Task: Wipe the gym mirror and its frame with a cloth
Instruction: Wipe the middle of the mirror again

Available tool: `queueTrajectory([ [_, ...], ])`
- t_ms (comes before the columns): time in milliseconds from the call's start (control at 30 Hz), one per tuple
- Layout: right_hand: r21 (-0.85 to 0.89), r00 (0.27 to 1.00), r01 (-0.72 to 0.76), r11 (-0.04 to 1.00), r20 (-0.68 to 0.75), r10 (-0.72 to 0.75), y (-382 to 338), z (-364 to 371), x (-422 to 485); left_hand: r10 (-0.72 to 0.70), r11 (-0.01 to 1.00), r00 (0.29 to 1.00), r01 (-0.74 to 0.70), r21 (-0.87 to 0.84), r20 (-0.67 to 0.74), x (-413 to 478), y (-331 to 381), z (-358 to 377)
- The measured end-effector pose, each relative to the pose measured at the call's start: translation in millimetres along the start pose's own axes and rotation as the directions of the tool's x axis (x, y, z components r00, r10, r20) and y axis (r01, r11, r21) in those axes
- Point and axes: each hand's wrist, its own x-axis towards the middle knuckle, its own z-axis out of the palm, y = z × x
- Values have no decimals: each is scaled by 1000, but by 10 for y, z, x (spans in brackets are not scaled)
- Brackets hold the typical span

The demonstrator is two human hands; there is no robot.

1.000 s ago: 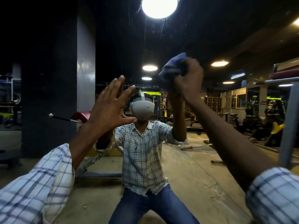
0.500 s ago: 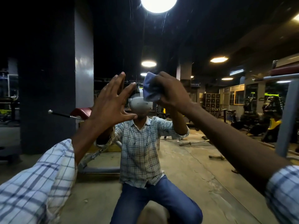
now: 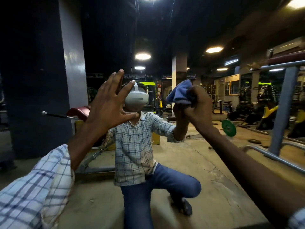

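Note:
The gym mirror [image 3: 165, 38] fills the view and reflects a crouching person in a checked shirt and jeans. My left hand [image 3: 110, 104] is raised with fingers spread, palm flat against the glass. My right hand [image 3: 198, 104] grips a bunched blue cloth [image 3: 180, 92] and holds it against the mirror at head height, to the right of the left hand. The mirror's frame is not in sight.
Reflected in the glass are a dark pillar [image 3: 49, 71], a red padded bench [image 3: 77, 111] with a bar, a green weight plate [image 3: 228, 128], a grey metal rack [image 3: 280, 109] at the right, machines at the back, and ceiling lamps.
My right hand with the cloth swept down and left across the glass, then back to the right. My left hand stayed pressed on the mirror. The view has dropped a little.

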Motion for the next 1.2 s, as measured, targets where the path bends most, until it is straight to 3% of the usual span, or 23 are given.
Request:
queueTrajectory([
  [133, -26, 957, 96, 995, 277, -85, -128, 141, -229, 12, 1000, 1000, -12, -5, -25, -9, -51, 66],
  [333, 4, 990, 2, 1000, 142, -3, -176, 246, -284, -13, 1000, 999, 12, -27, -36, 21, -60, 123],
  [733, 70, 994, -27, 997, 112, 19, -183, 276, -352, -63, 994, 998, 62, -94, 1, 22, 54, 65],
  [800, 69, 998, -40, 997, 47, 37, -163, 250, -199, -65, 995, 998, 66, -69, 18, 16, 83, 43],
  [900, 84, 936, -227, 970, -258, 242, -131, 199, 203, -76, 996, 996, 78, -41, 45, 19, 121, -2],
  [933, 90, 941, -199, 976, -260, 216, -158, 234, 254, -77, 996, 996, 79, -34, 49, 17, 127, -12],
  [1000, 118, 1000, 3, 993, -16, -1, -278, 345, 156, -75, 997, 996, 76, -17, 57, 18, 134, -14],
  [1067, 114, 934, 175, 978, 296, -202, -330, 388, 9, -84, 996, 995, 85, -6, 59, 26, 143, -4],
  [1100, 117, 898, 217, 969, 367, -245, -309, 337, 51, -94, 996, 994, 94, -6, 58, 31, 144, 1],
  [1133, 112, 898, 233, 966, 356, -258, -260, 289, 179, -100, 995, 993, 100, -5, 56, 40, 145, 5],
  [1200, 66, 972, 180, 982, 143, -187, -181, 159, 532, -108, 994, 992, 108, -4, 58, 49, 145, 10],
])
